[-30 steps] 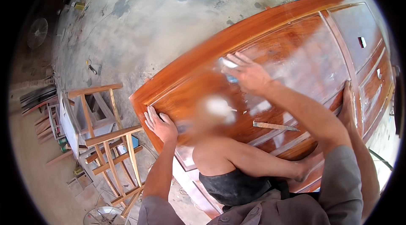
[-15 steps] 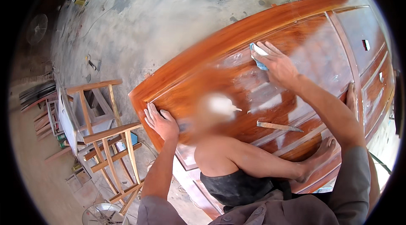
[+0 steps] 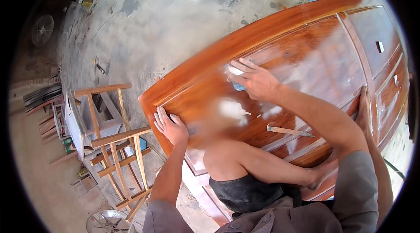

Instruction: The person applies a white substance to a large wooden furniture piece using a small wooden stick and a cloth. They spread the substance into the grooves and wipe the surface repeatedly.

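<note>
A large reddish-brown wooden door-like panel (image 3: 306, 40) lies under both hands, dulled by whitish dust. My right hand (image 3: 259, 82) is closed over a blue-and-white pad (image 3: 239, 86), probably folded sandpaper, pressed to the panel near its far raised frame; the fingers partly hide it. My left hand (image 3: 173, 128) rests flat on the panel's left frame, fingers extended and holding nothing. Between the hands is a white lump (image 3: 235, 110) with a thin tip, its kind unclear. To its right lies a flat, narrow strip (image 3: 290, 131) with a pointed end.
My bent leg (image 3: 267, 163) lies across the panel's near side. Wooden trestle frames (image 3: 120, 141) stand close to its left corner. Farther left are stacked boards (image 3: 43, 97) and a fan (image 3: 43, 30); another fan (image 3: 108, 222) sits lower left. Stained concrete floor (image 3: 144, 27) stretches beyond.
My right hand has slid the pad left and nearer along the panel. My left hand remains flat on the frame. The view has shifted slightly.
</note>
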Demonstrator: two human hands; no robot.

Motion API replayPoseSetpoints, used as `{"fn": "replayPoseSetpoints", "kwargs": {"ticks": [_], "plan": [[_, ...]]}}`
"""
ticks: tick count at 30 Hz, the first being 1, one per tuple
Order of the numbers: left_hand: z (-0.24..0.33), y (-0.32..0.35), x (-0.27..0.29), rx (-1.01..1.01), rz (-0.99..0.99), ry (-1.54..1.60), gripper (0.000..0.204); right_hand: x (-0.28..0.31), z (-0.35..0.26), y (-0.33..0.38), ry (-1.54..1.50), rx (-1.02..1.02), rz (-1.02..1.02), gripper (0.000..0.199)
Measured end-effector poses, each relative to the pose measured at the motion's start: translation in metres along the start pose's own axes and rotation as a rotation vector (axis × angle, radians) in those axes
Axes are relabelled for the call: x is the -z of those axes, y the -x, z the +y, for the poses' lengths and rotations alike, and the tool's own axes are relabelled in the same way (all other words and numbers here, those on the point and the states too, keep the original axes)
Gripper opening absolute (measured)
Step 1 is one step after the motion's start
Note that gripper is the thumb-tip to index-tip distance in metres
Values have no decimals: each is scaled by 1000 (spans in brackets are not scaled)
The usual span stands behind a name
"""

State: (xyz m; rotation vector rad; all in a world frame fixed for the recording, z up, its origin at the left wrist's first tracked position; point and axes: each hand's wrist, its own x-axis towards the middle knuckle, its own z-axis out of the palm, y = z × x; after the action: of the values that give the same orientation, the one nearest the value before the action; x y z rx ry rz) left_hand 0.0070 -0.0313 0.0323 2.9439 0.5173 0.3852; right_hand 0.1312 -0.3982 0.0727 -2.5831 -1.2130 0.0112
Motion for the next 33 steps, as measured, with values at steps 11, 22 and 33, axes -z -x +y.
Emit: {"fn": "replayPoseSetpoints", "kwargs": {"ticks": [11,22,33], "plan": [[-2,-1,0,-3,3,15,54,6,18,20,-29,-9,10,62],[-3,0,3,26,-20,-16,55,13,33,24,59,-18,-88,60],[-5,1,-1,-28,32,-18,55,16,41,35,-59,-5,92,66]]}}
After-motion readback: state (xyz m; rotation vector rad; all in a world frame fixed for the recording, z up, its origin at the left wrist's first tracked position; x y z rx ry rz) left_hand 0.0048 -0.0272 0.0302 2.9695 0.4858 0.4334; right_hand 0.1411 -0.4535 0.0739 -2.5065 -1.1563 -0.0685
